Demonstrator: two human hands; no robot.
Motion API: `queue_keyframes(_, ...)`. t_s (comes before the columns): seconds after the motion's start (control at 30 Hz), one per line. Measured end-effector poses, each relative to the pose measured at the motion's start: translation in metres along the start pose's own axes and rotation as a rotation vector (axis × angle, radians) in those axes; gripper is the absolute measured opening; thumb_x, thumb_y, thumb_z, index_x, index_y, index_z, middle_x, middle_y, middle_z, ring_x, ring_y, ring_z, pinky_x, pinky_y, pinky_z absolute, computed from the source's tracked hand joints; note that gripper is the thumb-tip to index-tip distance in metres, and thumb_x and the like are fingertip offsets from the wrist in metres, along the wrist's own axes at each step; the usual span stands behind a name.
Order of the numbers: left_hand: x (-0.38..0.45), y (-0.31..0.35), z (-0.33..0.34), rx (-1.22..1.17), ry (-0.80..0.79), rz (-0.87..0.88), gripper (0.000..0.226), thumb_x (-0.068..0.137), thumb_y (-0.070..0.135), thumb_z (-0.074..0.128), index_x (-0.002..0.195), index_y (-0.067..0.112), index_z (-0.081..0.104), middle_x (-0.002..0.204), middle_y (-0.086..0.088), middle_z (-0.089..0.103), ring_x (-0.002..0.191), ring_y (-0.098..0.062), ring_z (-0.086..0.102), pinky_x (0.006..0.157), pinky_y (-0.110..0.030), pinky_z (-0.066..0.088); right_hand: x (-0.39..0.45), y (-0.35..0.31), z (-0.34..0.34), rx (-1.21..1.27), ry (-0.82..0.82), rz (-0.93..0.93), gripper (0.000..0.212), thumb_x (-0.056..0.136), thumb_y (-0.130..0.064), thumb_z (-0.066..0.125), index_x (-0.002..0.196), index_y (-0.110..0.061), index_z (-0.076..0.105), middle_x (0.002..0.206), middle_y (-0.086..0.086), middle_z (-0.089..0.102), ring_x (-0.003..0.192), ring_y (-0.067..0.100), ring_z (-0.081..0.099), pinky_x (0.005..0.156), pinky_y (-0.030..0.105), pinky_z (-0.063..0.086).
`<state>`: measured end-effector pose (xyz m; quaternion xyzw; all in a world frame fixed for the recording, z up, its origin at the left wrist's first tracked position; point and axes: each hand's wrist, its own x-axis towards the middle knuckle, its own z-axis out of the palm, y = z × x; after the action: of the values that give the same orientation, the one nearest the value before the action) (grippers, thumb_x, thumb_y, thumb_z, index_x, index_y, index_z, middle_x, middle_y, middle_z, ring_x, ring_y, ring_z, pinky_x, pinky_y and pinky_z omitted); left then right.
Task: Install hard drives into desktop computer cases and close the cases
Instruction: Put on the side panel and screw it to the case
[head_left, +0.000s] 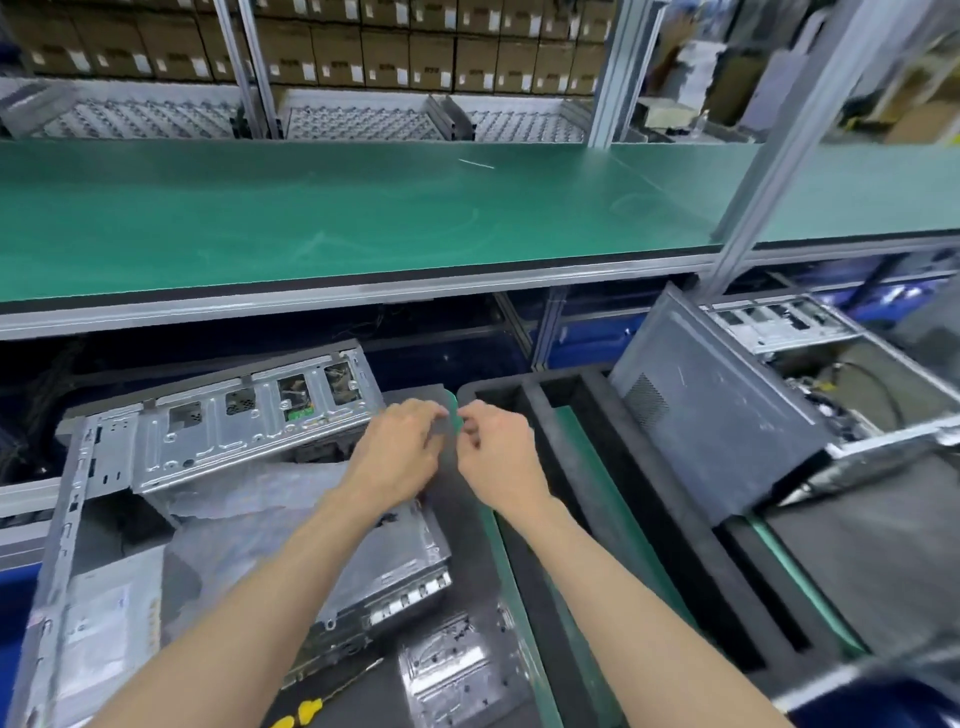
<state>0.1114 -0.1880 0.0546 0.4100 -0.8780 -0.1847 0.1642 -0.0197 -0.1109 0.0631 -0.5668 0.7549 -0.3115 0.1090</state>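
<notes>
Both cases (218, 431) (769, 410) are left wide open, nothing closed yet, while something small and blurry gets pinched between both hands (397, 449) (496, 449) mid-worktop (519, 597).

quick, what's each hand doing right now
Left hand: fingers curled, whether it holds anything cannot be told.
Right hand: fingers curled, contents cannot be told.

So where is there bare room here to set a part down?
The green shelf above the cases is bare between the uprights. The foam tray slots are free. Crowded: the open case under both hands, left hand, right hand.
</notes>
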Motion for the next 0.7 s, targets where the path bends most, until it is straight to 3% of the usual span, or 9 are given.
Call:
queue_keyframes(0.13,0.028,0.046,0.045,0.082,-0.198,0.056,0.048,0.099,0.028,0.054,0.146,0.022,0.047,0.156,-0.001,0.043,0.138,-0.026,0.042,0.111,-0.042,0.037,0.000,0.072,-0.047,-0.158,0.003,0.186,0.043,0.094,-0.014,0.058,0.137,-0.011,0.055,0.137,0.006,0.051,0.124,0.025,0.050,0.103,0.037,0.042)
queue_keyframes(0.27,0.050,0.093,0.082,0.034,-0.272,0.088,0.054,0.098,0.029,0.055,0.150,0.022,0.041,0.162,-0.001,0.032,0.144,-0.026,0.036,0.114,-0.044,0.034,0.001,0.133,-0.095,-0.332,0.021,0.347,0.054,0.093,-0.016,0.056,0.145,-0.010,0.044,0.158,0.009,0.028,0.140,0.030,0.031,0.110,0.043,0.033)
queue_keyframes(0.47,0.087,0.157,0.124,-0.044,-0.344,0.124,0.056,0.099,0.027,0.055,0.152,0.020,0.039,0.163,-0.002,0.028,0.146,-0.024,0.031,0.112,-0.041,0.033,0.010,0.200,-0.143,-0.546,0.105,0.442,0.064,0.089,-0.023,0.057,0.147,-0.009,0.036,0.165,0.019,0.010,0.152,0.035,0.006,0.120,0.050,0.013)
queue_keyframes(0.6,0.109,0.184,0.139,-0.085,-0.344,0.101,0.056,0.098,0.027,0.057,0.150,0.020,0.040,0.159,-0.004,0.035,0.144,-0.025,0.035,0.113,-0.037,0.031,0.024,0.232,-0.168,-0.667,0.113,0.542,0.088,0.088,-0.037,0.060,0.156,-0.007,0.014,0.164,0.026,-0.002,0.151,0.044,-0.005,0.121,0.056,0.006)
queue_keyframes(0.67,0.116,0.193,0.142,-0.100,-0.347,0.083,0.055,0.097,0.027,0.058,0.149,0.021,0.042,0.156,-0.005,0.038,0.140,-0.025,0.040,0.111,-0.038,0.034,0.032,0.245,-0.181,-0.699,0.082,0.622,0.099,0.088,-0.043,0.062,0.157,-0.005,0.003,0.163,0.027,0.003,0.151,0.044,0.001,0.120,0.057,0.009)
queue_keyframes(0.7,0.119,0.196,0.144,-0.111,-0.345,0.072,0.055,0.097,0.028,0.059,0.149,0.022,0.043,0.155,-0.005,0.040,0.137,-0.025,0.043,0.110,-0.039,0.036,0.036,0.249,-0.187,-0.697,0.082,0.648,0.099,0.088,-0.043,0.064,0.156,-0.002,0.005,0.161,0.027,0.014,0.150,0.043,0.012,0.118,0.057,0.016)
